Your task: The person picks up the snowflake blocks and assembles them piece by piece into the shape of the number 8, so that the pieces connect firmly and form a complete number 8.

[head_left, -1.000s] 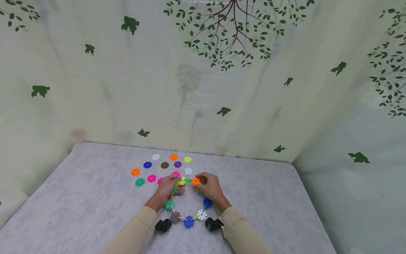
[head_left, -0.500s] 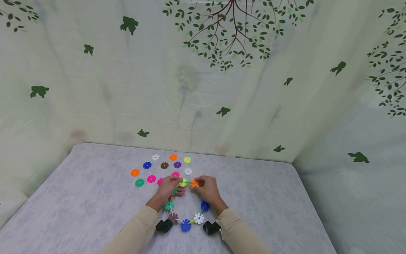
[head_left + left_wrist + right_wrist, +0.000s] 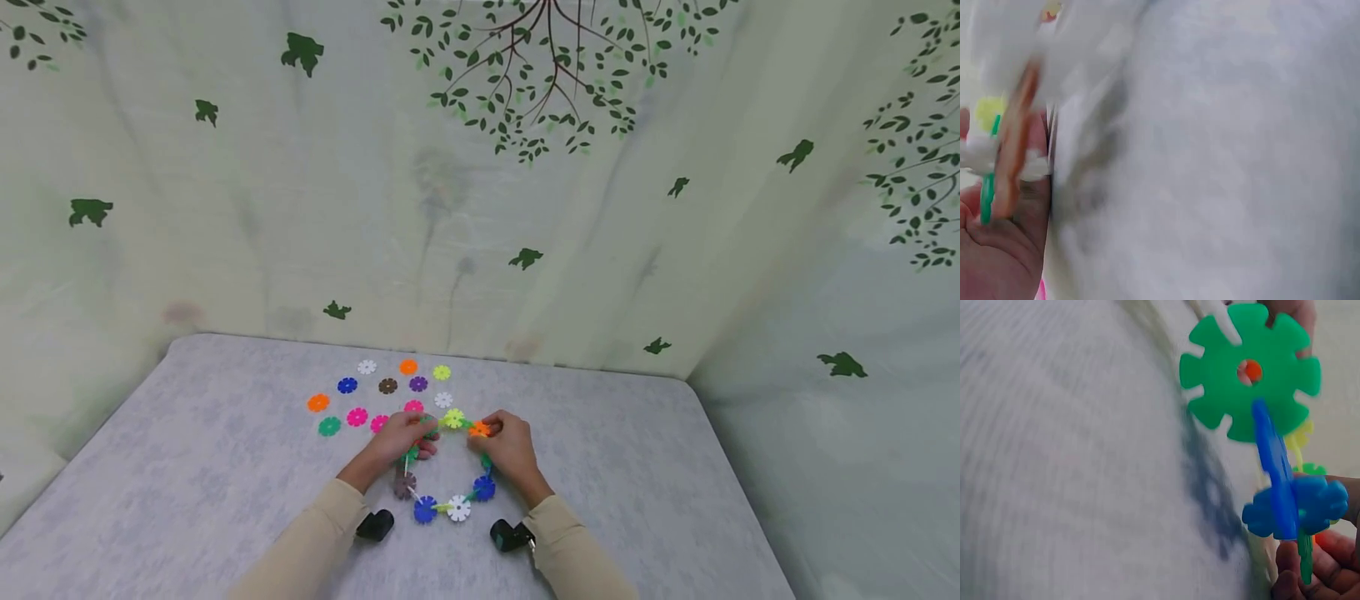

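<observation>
A ring of slotted plastic flower discs joined edge to edge hangs between both hands in the head view. At its upper left, my left hand (image 3: 393, 440) pinches a green disc (image 3: 429, 427). My right hand (image 3: 512, 446) pinches an orange disc (image 3: 479, 429) at the upper right, with a yellow disc (image 3: 453, 418) between them. Lower down come a brown disc (image 3: 405, 485), a white disc (image 3: 459, 508) and blue discs (image 3: 425, 509). The right wrist view shows a large green disc (image 3: 1222, 369) slotted to a blue disc (image 3: 1275, 469). Left wrist discs are blurred.
Loose flower discs lie behind the left hand on the grey cloth-covered table (image 3: 187, 467), among them an orange disc (image 3: 318, 403), a green disc (image 3: 329, 427) and a purple disc (image 3: 418, 384). A leaf-printed curtain (image 3: 375, 208) rises behind the table.
The ring has turned clockwise: its yellow and orange discs moved right and its lower discs moved left and up. My left fingers went from beside the yellow disc to a green one.
</observation>
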The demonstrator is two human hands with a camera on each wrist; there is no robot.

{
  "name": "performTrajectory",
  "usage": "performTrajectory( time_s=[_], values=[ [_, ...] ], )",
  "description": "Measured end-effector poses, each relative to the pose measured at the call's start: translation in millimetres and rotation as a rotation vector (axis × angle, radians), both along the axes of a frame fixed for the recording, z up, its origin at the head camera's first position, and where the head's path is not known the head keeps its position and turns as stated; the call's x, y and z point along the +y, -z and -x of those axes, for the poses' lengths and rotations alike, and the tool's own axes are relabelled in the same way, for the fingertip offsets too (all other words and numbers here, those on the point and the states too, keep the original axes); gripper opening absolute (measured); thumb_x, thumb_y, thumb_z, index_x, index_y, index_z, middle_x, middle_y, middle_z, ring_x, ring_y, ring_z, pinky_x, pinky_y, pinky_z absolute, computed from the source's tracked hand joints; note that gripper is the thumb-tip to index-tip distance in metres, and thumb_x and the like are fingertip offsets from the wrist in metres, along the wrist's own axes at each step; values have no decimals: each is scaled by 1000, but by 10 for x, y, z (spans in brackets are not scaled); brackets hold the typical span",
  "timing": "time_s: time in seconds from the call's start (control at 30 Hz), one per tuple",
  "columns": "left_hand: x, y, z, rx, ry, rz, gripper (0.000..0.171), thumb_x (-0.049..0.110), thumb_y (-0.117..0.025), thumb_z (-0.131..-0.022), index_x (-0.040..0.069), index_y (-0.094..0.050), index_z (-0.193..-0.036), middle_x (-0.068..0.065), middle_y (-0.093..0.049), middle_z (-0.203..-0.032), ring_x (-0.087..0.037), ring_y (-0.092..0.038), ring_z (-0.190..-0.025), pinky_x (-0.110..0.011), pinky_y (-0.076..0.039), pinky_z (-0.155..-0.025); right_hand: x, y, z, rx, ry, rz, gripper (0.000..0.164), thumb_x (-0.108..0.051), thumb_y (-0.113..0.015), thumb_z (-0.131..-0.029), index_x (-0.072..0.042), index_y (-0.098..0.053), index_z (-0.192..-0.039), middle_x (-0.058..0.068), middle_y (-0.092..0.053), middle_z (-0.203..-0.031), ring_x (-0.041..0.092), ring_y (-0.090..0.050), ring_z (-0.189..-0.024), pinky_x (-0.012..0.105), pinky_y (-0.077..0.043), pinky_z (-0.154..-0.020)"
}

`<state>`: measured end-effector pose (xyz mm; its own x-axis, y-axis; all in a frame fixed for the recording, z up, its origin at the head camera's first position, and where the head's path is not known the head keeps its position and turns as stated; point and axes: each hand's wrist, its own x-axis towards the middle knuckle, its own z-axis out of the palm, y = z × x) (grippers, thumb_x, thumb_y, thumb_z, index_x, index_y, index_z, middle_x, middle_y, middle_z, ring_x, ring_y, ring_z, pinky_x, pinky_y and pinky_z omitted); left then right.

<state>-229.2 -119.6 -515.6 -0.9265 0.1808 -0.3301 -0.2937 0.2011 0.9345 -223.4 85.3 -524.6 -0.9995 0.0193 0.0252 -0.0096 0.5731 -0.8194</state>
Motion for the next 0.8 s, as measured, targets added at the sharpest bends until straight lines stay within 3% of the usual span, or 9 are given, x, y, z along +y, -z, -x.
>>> performTrajectory(
  time_s=[0.1,0.23,0.57,0.8],
  values=[
    [-27,-3,-26,24,21,56,33,16,-58,-97,-6,-54,-120,-11,-67,-92,-16,-64,-73,-28,-56,-68,45,2,-12,-1,54,-15,31,-19,-83,-74,-4,-65,-95,2,-58,-79,14,-52,-69,25,-47,-58],
    [-54,-10,-43,31,43,122,40,14,-62,-94,-2,-51,-129,-8,-67,-85,-16,-62,-67,-27,-50,-57,101,-25,-33,-14,35,-16,33,-21,-82,-76,-3,-62,-96,4,-58,-81,16,-51,-70,26,-46,-58],
    [-95,-163,54,229,198,234,26,7,-60,-94,2,-60,-120,-10,-63,-80,-19,-55,-61,-27,-49,-57,294,-59,99,-197,-273,216,30,-30,-72,-87,-3,-69,-100,-2,-64,-79,11,-53,-66,24,-45,-56],
    [-50,-174,88,203,194,254,25,8,-59,-95,7,-62,-120,-8,-62,-85,-17,-50,-59,-25,-41,-53,302,-66,102,-203,-339,257,26,-25,-68,-91,1,-70,-92,-3,-57,-71,11,-49,-60,24,-43,-54]
  ],
)
